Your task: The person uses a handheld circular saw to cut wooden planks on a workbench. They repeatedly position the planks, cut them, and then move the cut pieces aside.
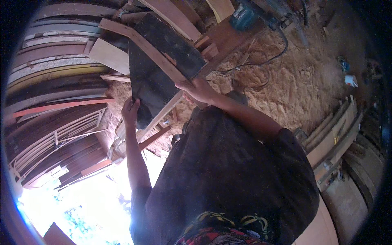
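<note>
Gripping a long wooden strip (151, 53) near its lower end, the right hand (198, 90) is closed around the wood in the head view. The strip slants up to the left across a dark panel (157, 87), and its far end reaches past the panel's edge. The left hand (130, 111) touches the panel's left edge, thumb against it; whether its fingers are closed on that edge, I cannot tell. A small scrap of wood (170, 59) lies on the panel, just beside the strip. Along the panel's lower right side runs a pale beam (165, 109). Farther off, at the upper right, a teal power tool (243, 19) sits on a brown board (229, 38), its dark cord (281, 51) trailing over the sawdust-coloured floor (290, 94). Long boards (57, 53) are stacked at the left, near bright daylight at the lower left.
</note>
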Motion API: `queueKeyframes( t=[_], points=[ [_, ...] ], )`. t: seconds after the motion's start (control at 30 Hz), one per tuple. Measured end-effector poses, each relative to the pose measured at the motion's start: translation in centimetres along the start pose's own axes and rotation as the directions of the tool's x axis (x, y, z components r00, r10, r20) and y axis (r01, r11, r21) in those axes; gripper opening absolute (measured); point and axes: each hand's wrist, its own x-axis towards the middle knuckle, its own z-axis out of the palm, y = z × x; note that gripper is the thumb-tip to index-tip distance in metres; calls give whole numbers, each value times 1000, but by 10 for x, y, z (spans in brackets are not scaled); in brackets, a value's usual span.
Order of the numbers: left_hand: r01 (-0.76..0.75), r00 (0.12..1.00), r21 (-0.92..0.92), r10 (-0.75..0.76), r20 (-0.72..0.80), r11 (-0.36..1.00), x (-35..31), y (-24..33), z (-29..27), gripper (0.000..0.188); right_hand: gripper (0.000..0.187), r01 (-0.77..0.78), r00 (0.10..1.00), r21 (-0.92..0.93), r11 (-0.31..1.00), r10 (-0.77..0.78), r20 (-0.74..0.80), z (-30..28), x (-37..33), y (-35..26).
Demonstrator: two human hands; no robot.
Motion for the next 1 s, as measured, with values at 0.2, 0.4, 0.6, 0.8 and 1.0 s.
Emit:
queueKeyframes(
  t=[0.2, 0.4, 0.6, 0.8, 1.0],
  points=[
    [-60, 998, 30, 60, -1, 998, 7, -8, -4, 48, 48, -41, 999, 17, 999, 41, 27, 0, 6, 0],
    [-48, 998, 50, 49, -32, 998, 9, -10, -1, 50, 59, -40, 998, -74, 996, 43, 36, -3, 8, -1],
    [-93, 995, 54, 95, -35, 994, 12, -9, 3, 56, 54, -74, 997, -30, 997, 73, -20, 4, 12, 5],
    [-124, 990, 164, 132, -38, 979, 16, -20, -2, 58, 47, -76, 997, 47, 996, 77, -11, 8, 15, 8],
    [-88, 995, 137, 93, -29, 987, 18, -15, -1, 54, 57, -59, 997, 104, 993, 62, -34, 10, 14, 10]
  ],
)
